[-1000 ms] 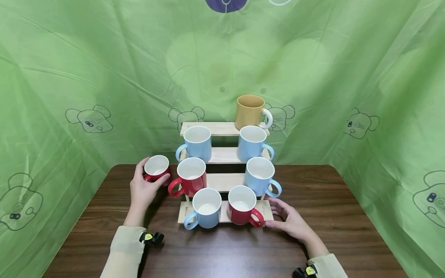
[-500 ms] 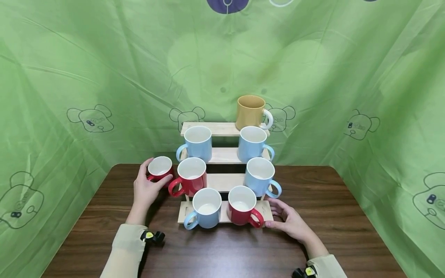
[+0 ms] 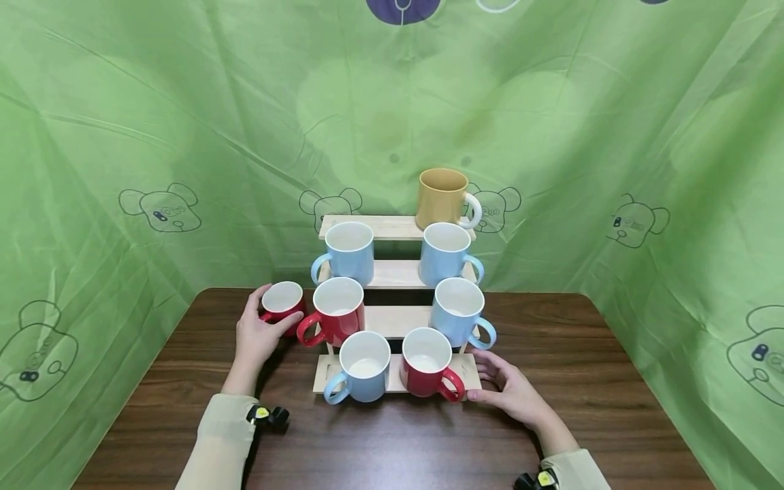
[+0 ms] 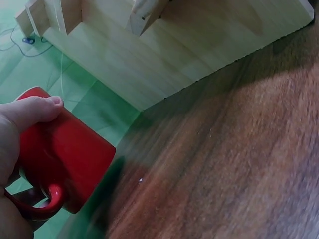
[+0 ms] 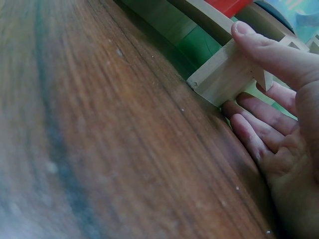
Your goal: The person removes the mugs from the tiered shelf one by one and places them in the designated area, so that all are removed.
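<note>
To the left of a tiered wooden rack [image 3: 397,321], my left hand [image 3: 257,338] grips a red mug [image 3: 283,297] with a white inside. In the left wrist view the thumb lies across the red mug [image 4: 75,157], handle toward the palm; whether its base touches the table I cannot tell. My right hand [image 3: 516,393] holds the rack's bottom right end, thumb on its front corner and fingers behind, as the right wrist view shows at the board end [image 5: 219,74]. On the bottom step stand a light blue mug [image 3: 371,376] and a red mug [image 3: 419,380].
Higher steps carry another red mug [image 3: 349,323], a blue mug [image 3: 452,318], two more blue mugs [image 3: 358,262] [image 3: 435,262] and a tan mug [image 3: 437,204] at the top right. Brown wooden table [image 3: 392,449] lies in front; green curtain [image 3: 214,102] surrounds its back and sides.
My left hand has carried the red mug a little to the right, toward the rack, and then slightly lower. The right hand and the mugs on the rack stay put.
</note>
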`<state>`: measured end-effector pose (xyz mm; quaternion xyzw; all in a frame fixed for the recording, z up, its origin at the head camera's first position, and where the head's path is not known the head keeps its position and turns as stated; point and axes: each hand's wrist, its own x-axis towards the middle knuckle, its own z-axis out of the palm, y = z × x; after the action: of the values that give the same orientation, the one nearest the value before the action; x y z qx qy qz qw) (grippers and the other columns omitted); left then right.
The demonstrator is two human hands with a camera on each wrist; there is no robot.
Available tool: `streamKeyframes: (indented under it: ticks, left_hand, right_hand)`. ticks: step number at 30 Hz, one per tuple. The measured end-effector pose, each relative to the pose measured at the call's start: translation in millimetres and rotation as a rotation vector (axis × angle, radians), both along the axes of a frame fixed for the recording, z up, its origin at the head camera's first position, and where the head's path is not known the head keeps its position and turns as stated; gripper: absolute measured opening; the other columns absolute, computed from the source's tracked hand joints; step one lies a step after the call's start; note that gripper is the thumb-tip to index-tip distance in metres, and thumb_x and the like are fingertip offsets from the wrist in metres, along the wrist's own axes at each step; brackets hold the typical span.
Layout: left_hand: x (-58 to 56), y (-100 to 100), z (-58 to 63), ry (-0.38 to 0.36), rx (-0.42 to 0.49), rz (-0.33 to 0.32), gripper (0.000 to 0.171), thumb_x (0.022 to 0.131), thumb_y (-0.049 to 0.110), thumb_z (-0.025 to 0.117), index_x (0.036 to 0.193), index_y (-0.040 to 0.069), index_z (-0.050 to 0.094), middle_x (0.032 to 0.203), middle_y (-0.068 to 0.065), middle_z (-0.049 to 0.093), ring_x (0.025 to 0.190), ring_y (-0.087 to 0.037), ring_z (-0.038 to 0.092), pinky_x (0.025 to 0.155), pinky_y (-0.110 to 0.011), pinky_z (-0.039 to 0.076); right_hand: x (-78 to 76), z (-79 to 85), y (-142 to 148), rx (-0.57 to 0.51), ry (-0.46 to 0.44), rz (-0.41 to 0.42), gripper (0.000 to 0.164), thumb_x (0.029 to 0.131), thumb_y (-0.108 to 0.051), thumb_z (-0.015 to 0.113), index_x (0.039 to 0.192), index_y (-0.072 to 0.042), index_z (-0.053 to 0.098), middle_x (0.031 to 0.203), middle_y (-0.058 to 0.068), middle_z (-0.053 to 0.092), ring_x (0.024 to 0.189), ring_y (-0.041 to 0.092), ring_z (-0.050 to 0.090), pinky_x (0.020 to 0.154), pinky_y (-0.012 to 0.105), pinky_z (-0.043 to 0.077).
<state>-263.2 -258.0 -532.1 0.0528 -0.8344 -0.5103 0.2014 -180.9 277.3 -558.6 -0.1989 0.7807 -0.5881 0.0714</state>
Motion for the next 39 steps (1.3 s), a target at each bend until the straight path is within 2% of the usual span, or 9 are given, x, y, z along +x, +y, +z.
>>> streamKeyframes:
  ticks: [19, 28, 39]
  left_hand:
    - [0.0, 0, -5.9, -0.027, 0.002, -0.024, 0.096, 0.084, 0.028, 0.098, 0.162, 0.015, 0.045, 0.152, -0.023, 0.059, 0.136, -0.042, 0.057, 0.11, -0.062, 0.05]
    - [-0.4, -1, -6.5, -0.05, 0.014, -0.04, 0.097, 0.086, 0.03, 0.097, 0.156, 0.005, 0.034, 0.158, -0.026, 0.055, 0.141, -0.043, 0.055, 0.114, -0.061, 0.049]
    - [-1.1, -6, -11.3, -0.026, -0.019, -0.047, 0.092, 0.085, 0.033, 0.098, 0.158, 0.014, 0.045, 0.152, -0.02, 0.06, 0.137, -0.04, 0.059, 0.111, -0.059, 0.053]
  right_hand:
    - [0.1, -0.9, 1, 0.006, 0.018, -0.004, 0.075, 0.092, -0.005, 0.088, 0.156, 0.003, 0.05, 0.143, 0.024, 0.065, 0.121, 0.016, 0.07, 0.103, 0.024, 0.056]
    - [0.8, 2.3, 0, 0.004, 0.006, 0.001, 0.075, 0.093, -0.004, 0.087, 0.157, 0.004, 0.049, 0.147, 0.025, 0.062, 0.121, 0.016, 0.07, 0.102, 0.025, 0.056]
    - [0.9, 1.7, 0, 0.013, 0.003, -0.002, 0.075, 0.093, -0.005, 0.087, 0.157, 0.003, 0.049, 0.147, 0.025, 0.062, 0.121, 0.016, 0.07, 0.103, 0.025, 0.056]
